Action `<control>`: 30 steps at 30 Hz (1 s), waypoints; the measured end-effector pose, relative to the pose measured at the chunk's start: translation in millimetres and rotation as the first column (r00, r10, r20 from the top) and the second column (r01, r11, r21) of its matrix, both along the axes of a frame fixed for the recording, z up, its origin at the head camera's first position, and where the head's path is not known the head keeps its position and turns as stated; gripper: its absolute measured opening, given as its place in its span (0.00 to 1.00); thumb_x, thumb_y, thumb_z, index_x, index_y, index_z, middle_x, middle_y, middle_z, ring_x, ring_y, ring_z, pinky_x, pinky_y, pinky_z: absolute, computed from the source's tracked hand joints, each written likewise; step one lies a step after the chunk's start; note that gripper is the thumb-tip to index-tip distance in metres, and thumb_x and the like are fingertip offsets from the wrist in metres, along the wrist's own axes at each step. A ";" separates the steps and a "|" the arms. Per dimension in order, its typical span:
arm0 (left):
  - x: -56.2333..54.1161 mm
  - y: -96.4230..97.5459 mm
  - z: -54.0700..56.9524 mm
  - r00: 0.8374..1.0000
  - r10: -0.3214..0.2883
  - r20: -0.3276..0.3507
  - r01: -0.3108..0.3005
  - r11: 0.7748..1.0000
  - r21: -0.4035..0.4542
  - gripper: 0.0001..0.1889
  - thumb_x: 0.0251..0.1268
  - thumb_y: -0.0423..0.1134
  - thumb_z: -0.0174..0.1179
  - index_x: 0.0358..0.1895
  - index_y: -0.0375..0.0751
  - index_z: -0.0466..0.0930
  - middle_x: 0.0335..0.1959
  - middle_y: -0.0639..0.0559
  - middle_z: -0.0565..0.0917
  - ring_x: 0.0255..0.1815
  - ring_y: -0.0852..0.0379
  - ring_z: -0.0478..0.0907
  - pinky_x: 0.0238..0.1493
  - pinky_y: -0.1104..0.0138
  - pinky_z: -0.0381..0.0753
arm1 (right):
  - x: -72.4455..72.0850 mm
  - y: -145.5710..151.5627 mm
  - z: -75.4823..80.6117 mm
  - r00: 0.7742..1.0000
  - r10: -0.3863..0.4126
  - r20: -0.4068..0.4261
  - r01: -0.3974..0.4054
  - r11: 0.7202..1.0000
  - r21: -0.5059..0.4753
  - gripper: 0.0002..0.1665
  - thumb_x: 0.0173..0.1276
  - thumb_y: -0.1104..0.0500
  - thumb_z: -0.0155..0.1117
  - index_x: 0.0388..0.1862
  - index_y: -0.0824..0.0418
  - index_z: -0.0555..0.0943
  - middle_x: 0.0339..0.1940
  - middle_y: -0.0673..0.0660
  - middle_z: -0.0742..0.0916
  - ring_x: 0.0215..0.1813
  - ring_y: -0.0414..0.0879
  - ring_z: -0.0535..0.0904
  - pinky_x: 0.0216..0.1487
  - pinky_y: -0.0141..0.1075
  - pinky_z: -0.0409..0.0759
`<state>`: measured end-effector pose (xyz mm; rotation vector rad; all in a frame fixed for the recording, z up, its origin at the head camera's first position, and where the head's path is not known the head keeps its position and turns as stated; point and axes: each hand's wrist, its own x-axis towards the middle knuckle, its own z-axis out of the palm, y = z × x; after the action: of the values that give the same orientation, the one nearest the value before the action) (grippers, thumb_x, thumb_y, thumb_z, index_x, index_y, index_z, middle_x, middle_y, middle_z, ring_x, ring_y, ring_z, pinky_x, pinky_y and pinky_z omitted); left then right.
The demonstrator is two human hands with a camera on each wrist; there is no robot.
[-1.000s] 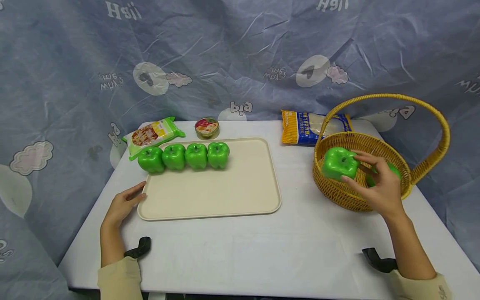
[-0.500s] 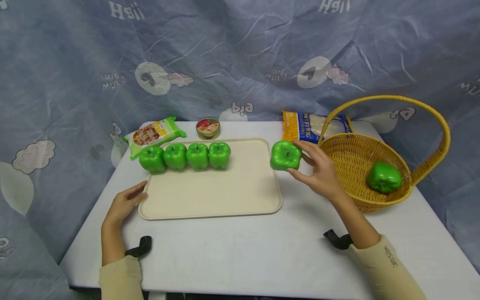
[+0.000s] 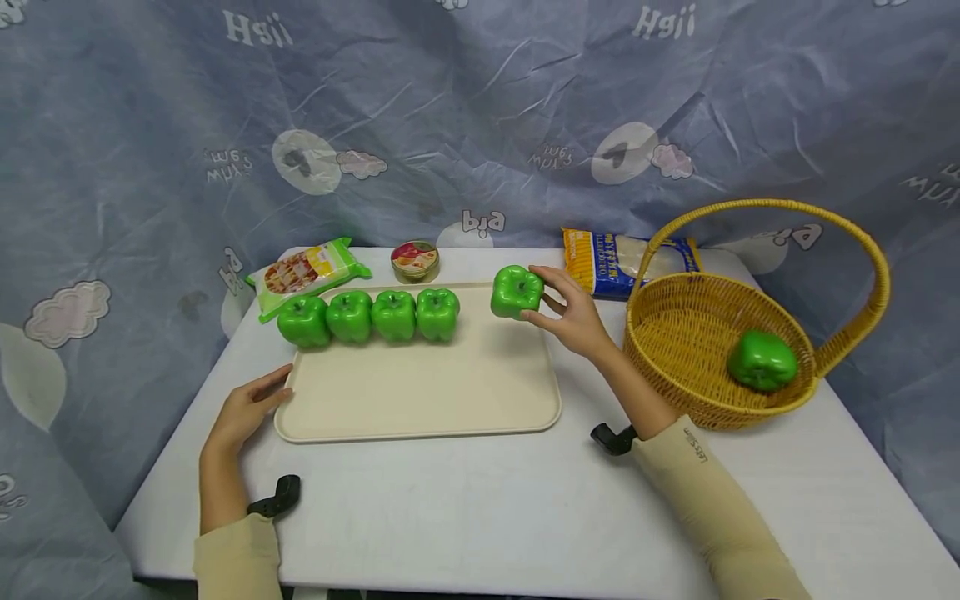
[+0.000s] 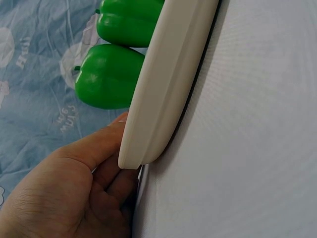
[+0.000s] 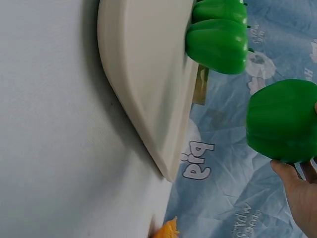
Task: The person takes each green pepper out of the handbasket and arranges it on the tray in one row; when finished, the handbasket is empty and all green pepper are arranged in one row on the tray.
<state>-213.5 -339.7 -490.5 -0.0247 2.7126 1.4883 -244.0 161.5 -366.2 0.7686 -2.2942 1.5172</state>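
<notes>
My right hand (image 3: 572,317) grips a glossy green bell pepper (image 3: 517,292) between thumb and fingers, held over the back right part of the cream tray (image 3: 420,392). In the right wrist view that bell pepper (image 5: 282,121) is raised above the level of the tray (image 5: 143,64). Along the tray's back left side several green bell peppers (image 3: 393,315) stand in a row. The left hand (image 3: 243,412) holds the tray's left edge; in the left wrist view, one digit of that hand (image 4: 59,191) lies at the rim and the others are curled beside it.
A wicker basket (image 3: 675,367) with a tall handle stands on the right, one green bell pepper (image 3: 762,360) inside. Behind the tray are a green snack bag (image 3: 311,271), a round tin (image 3: 415,262) and a blue and yellow pasta bag (image 3: 622,260). A patterned cloth (image 3: 465,108) hangs behind.
The right hand has carried the bell pepper out from over the basket, leftward to above the tray's back right corner. The left hand stays at the tray's edge.
</notes>
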 end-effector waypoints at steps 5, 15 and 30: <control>0.5 -2.1 -0.7 1.000 0.001 -0.004 -0.001 1.000 0.007 0.33 0.63 0.52 0.57 0.68 0.40 0.62 0.67 0.40 0.62 0.69 0.40 0.52 0.65 0.46 0.53 | -16.0 -9.6 -12.0 0.993 0.056 0.101 -0.058 0.998 0.016 0.36 0.56 0.70 0.67 0.63 0.71 0.65 0.62 0.68 0.70 0.65 0.59 0.64 0.60 0.51 0.67; -1.2 -2.5 -2.1 1.000 -0.011 -0.013 0.011 1.000 0.029 0.33 0.62 0.51 0.59 0.67 0.39 0.63 0.67 0.40 0.62 0.69 0.41 0.53 0.65 0.47 0.52 | -44.5 -19.0 -48.7 0.958 0.053 0.284 -0.079 0.994 0.082 0.38 0.58 0.65 0.67 0.66 0.66 0.64 0.66 0.63 0.68 0.66 0.58 0.63 0.61 0.43 0.68; -2.0 -2.1 -2.8 1.000 -0.004 -0.005 0.004 0.999 0.032 0.33 0.62 0.51 0.58 0.67 0.39 0.63 0.67 0.40 0.63 0.69 0.42 0.53 0.65 0.47 0.53 | -53.0 -31.6 -52.3 0.936 0.142 0.321 -0.153 0.988 0.009 0.39 0.60 0.66 0.65 0.68 0.70 0.60 0.68 0.66 0.64 0.69 0.60 0.58 0.64 0.48 0.63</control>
<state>-215.5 -341.8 -493.4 -0.0145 2.6901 1.5323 -297.1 129.9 -418.5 0.7671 -2.5486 1.7888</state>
